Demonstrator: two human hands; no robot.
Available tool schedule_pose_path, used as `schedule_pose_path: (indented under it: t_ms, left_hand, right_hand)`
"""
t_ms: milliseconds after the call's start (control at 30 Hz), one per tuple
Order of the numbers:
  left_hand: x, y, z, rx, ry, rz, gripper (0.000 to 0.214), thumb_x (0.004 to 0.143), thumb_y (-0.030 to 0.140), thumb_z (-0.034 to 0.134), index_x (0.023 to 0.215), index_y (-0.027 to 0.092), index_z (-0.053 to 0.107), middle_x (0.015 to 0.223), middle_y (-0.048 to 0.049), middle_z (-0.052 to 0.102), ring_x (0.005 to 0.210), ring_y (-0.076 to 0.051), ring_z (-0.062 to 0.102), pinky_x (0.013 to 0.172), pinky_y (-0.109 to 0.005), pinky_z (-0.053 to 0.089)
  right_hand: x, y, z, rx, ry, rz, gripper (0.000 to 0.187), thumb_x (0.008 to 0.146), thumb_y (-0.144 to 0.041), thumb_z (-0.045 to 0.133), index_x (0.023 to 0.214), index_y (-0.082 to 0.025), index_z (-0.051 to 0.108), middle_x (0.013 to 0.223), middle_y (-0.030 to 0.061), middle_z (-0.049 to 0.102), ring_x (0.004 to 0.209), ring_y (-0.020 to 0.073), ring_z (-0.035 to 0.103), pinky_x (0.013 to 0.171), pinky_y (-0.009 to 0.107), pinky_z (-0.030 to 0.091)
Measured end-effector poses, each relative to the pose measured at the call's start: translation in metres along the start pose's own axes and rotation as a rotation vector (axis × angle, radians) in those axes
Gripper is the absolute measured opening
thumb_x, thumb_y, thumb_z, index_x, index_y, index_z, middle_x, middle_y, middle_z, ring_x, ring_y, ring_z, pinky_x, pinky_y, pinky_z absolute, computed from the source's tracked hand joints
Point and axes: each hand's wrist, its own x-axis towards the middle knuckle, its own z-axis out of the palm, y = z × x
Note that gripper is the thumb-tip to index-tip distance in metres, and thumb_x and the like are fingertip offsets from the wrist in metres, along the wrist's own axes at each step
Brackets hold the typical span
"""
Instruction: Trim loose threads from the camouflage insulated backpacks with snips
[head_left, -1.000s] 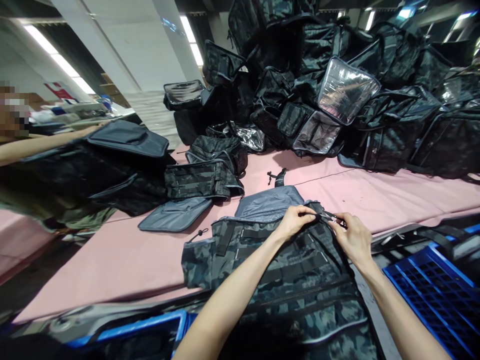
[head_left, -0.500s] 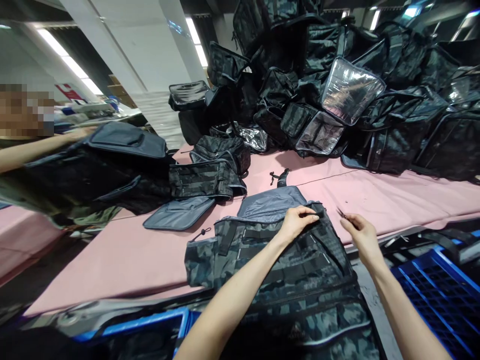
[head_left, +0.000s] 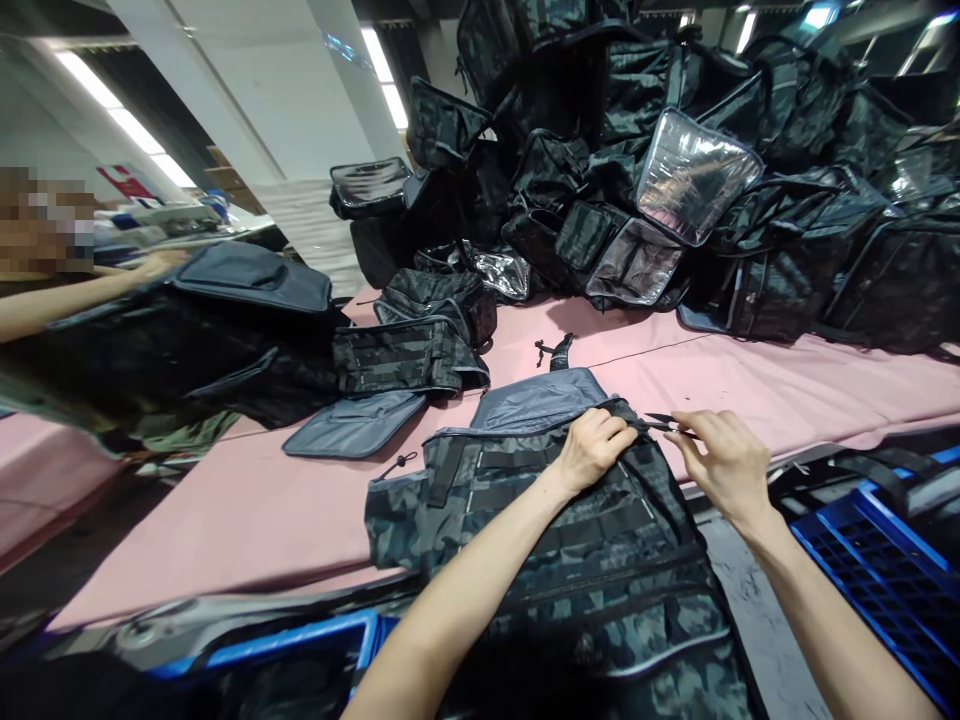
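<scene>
A dark camouflage backpack point(head_left: 555, 510) lies over the near edge of the pink-covered table, its grey-lined flap point(head_left: 536, 398) folded out at the far side. My left hand point(head_left: 598, 445) is closed on the backpack's upper right edge, fingers pinched at the seam. Just right of it, my right hand point(head_left: 724, 458) grips a pair of thread snips point(head_left: 664, 422). Their blades are apart and point left at the edge beside my left fingers. Whether a thread lies between the blades is too small to tell.
Many similar bags point(head_left: 600, 190) are piled at the back of the pink table point(head_left: 247, 520). To the left, a co-worker's arm point(head_left: 82, 300) reaches over another dark bag point(head_left: 247, 280). Blue crates point(head_left: 885, 550) stand low at both sides. A loose strap piece point(head_left: 561, 352) lies mid-table.
My right hand has moved left with the snips, bringing the blades to the backpack's edge. My left fingers have curled closer over the seam. The view has shifted slightly.
</scene>
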Motion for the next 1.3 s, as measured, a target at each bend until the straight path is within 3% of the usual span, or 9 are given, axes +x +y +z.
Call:
schedule_pose_path:
  t_ms: [100, 300, 633, 833, 900, 1000, 1067, 1200, 1300]
  left_hand:
    - [0.0, -0.002, -0.002, 0.008, 0.028, 0.031, 0.02, 0.091, 0.016, 0.042, 0.088, 0.016, 0.061, 0.075, -0.0027, 0.062, 0.066, -0.011, 0.048, 0.062, -0.026, 0.036]
    - [-0.003, -0.003, 0.002, -0.006, 0.033, 0.042, 0.019, 0.091, 0.016, 0.042, 0.088, 0.016, 0.061, 0.074, -0.0023, 0.062, 0.066, -0.011, 0.048, 0.062, -0.026, 0.037]
    - [-0.006, -0.006, 0.006, -0.027, 0.05, 0.008, 0.018, 0.091, 0.018, 0.043, 0.09, 0.017, 0.061, 0.075, -0.0021, 0.062, 0.067, -0.011, 0.049, 0.063, -0.026, 0.037]
    - [-0.007, -0.006, 0.007, -0.051, 0.004, -0.016, 0.022, 0.092, 0.02, 0.04, 0.09, 0.018, 0.062, 0.075, -0.0027, 0.062, 0.068, -0.011, 0.05, 0.063, -0.026, 0.039]
    - [-0.006, -0.004, 0.006, -0.083, 0.031, -0.036, 0.021, 0.091, 0.02, 0.043, 0.088, 0.017, 0.063, 0.074, -0.0028, 0.062, 0.067, -0.011, 0.05, 0.063, -0.026, 0.039]
    - [0.0, 0.002, 0.005, -0.204, 0.086, -0.164, 0.019, 0.089, 0.02, 0.047, 0.083, 0.016, 0.065, 0.074, -0.0039, 0.063, 0.068, -0.012, 0.053, 0.065, -0.027, 0.041]
    - [0.006, 0.007, 0.003, -0.362, 0.106, -0.347, 0.018, 0.086, 0.021, 0.051, 0.079, 0.016, 0.066, 0.073, -0.004, 0.064, 0.069, -0.013, 0.055, 0.066, -0.026, 0.043]
    - [0.02, 0.013, -0.002, -0.647, 0.107, -0.773, 0.009, 0.077, 0.021, 0.061, 0.075, 0.016, 0.069, 0.071, -0.0013, 0.063, 0.063, -0.011, 0.054, 0.061, -0.024, 0.043]
    - [0.026, 0.014, -0.004, -0.737, 0.087, -0.914, 0.007, 0.072, 0.02, 0.065, 0.073, 0.015, 0.07, 0.07, -0.0004, 0.062, 0.061, -0.01, 0.052, 0.058, -0.022, 0.04]
  right_hand:
    - [0.004, 0.002, -0.001, -0.153, -0.061, -0.134, 0.017, 0.084, -0.032, 0.056, 0.089, -0.02, 0.066, 0.076, 0.0011, 0.066, 0.069, 0.0156, 0.052, 0.062, 0.029, 0.034]
    - [-0.001, 0.006, -0.002, -0.135, -0.093, -0.152, 0.019, 0.085, -0.036, 0.055, 0.089, -0.021, 0.066, 0.076, 0.0006, 0.066, 0.069, 0.0145, 0.053, 0.06, 0.027, 0.033]
    - [-0.003, 0.016, 0.013, 0.226, -0.276, 0.126, 0.028, 0.084, -0.047, 0.052, 0.087, -0.025, 0.068, 0.079, 0.0008, 0.069, 0.068, 0.0152, 0.062, 0.06, 0.026, 0.043]
    - [-0.003, 0.018, 0.008, 0.3, -0.3, 0.238, 0.028, 0.08, -0.048, 0.055, 0.088, -0.024, 0.069, 0.082, 0.003, 0.069, 0.071, 0.0173, 0.062, 0.065, 0.029, 0.044]
    - [-0.002, 0.017, 0.007, 0.432, -0.336, 0.275, 0.029, 0.077, -0.048, 0.058, 0.084, -0.023, 0.069, 0.081, 0.0041, 0.068, 0.073, 0.0183, 0.061, 0.066, 0.03, 0.045]
    - [-0.002, 0.017, 0.012, 0.752, -0.35, 0.444, 0.032, 0.074, -0.05, 0.06, 0.079, -0.019, 0.066, 0.076, 0.0043, 0.067, 0.071, 0.0185, 0.06, 0.062, 0.03, 0.046]
    - [-0.004, 0.018, 0.018, 0.844, -0.264, 0.562, 0.034, 0.072, -0.051, 0.061, 0.079, -0.018, 0.064, 0.075, 0.0041, 0.066, 0.069, 0.0184, 0.059, 0.061, 0.03, 0.046]
    - [-0.013, 0.02, 0.027, 0.571, -0.114, 0.543, 0.035, 0.072, -0.05, 0.062, 0.088, -0.02, 0.066, 0.085, 0.0047, 0.067, 0.074, 0.0185, 0.058, 0.068, 0.033, 0.045]
    - [-0.016, 0.016, 0.029, 0.416, -0.105, 0.468, 0.034, 0.076, -0.05, 0.059, 0.095, -0.022, 0.065, 0.089, 0.004, 0.067, 0.074, 0.0177, 0.058, 0.07, 0.032, 0.045]
